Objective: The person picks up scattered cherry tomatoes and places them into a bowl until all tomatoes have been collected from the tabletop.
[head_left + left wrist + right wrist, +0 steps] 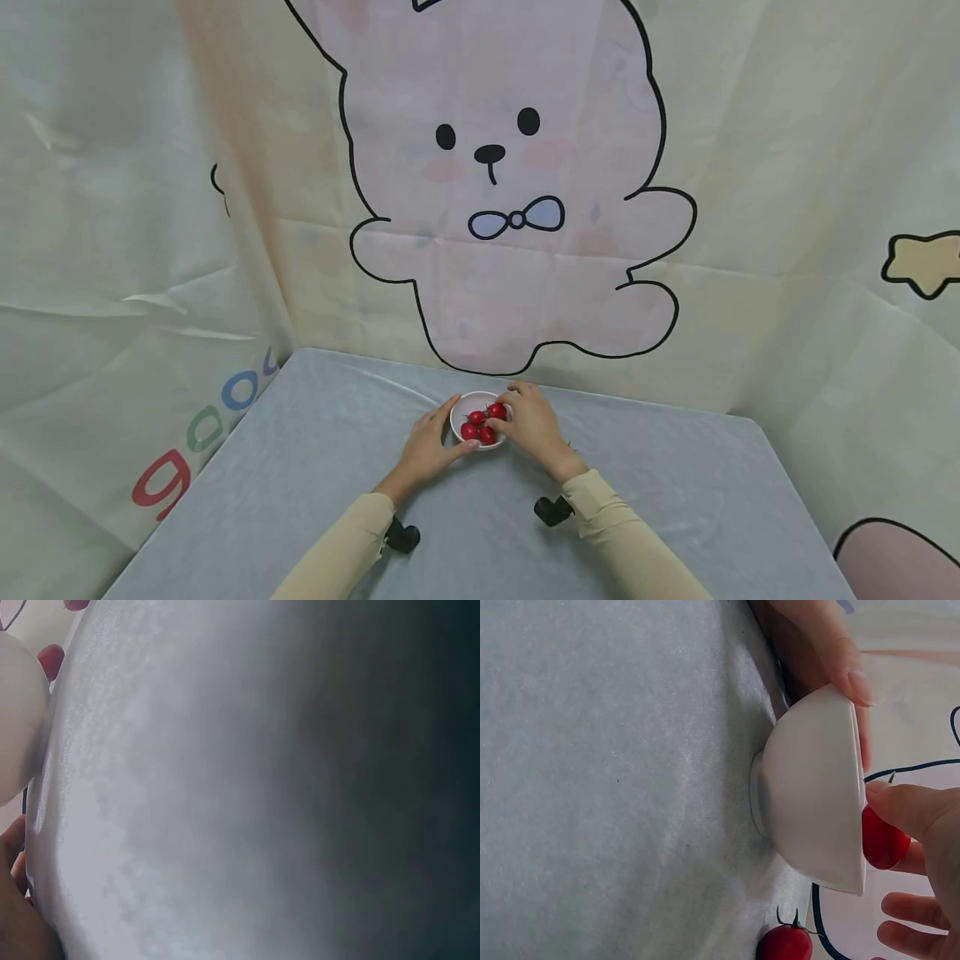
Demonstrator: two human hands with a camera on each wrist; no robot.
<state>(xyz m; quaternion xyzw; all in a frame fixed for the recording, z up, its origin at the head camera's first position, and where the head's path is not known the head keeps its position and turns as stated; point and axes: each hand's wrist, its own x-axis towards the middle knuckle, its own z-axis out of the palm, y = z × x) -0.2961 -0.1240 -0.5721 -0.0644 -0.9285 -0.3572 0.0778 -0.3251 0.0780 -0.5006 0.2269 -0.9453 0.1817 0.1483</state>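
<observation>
Right wrist view: my right hand [534, 421] pinches a cherry tomato [885, 840] between thumb and fingers, right at the rim of a white bowl [810, 795]. My left hand [427, 450] holds the bowl's opposite side, thumb and fingers along the rim. More red tomatoes [468, 431] inside; one loose tomato [786, 943] on grey cloth [300, 467] near the bowl. Behind: cartoon-animal backdrop [495, 292].

At the frame's bottom centre we see long cream sleeves [333, 546] and small black wrist attachments [405, 540].
</observation>
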